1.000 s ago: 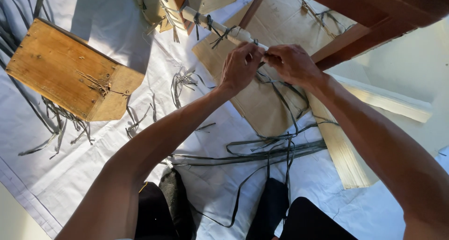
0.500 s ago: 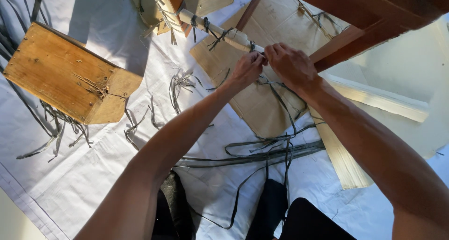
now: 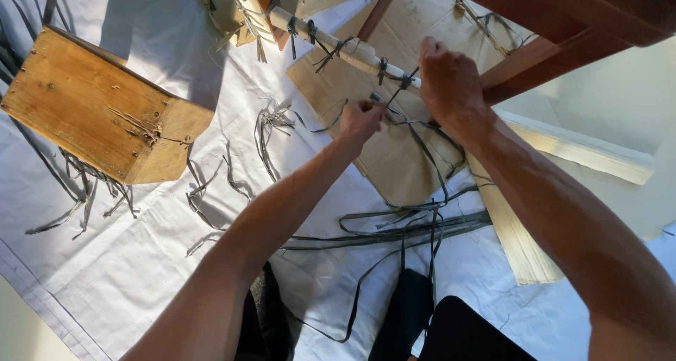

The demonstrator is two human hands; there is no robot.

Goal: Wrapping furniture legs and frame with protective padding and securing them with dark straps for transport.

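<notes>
A pale round rod runs across the top centre, tied at several places with dark grey strips. My left hand is closed on the end of one grey strip just below the rod, and the strip runs taut up to a knot on it. My right hand grips the rod beside that knot, next to a reddish-brown wooden frame. Under both hands lies a sheet of brown cardboard.
A wooden block sits at the left on the white cloth. Loose grey strips are scattered over the cloth and trail toward my dark-clothed legs. A pale ribbed slat lies at the right.
My left hand has pulled down and away from the rod, drawing the strip taut. My right hand has shifted up and right onto the rod.
</notes>
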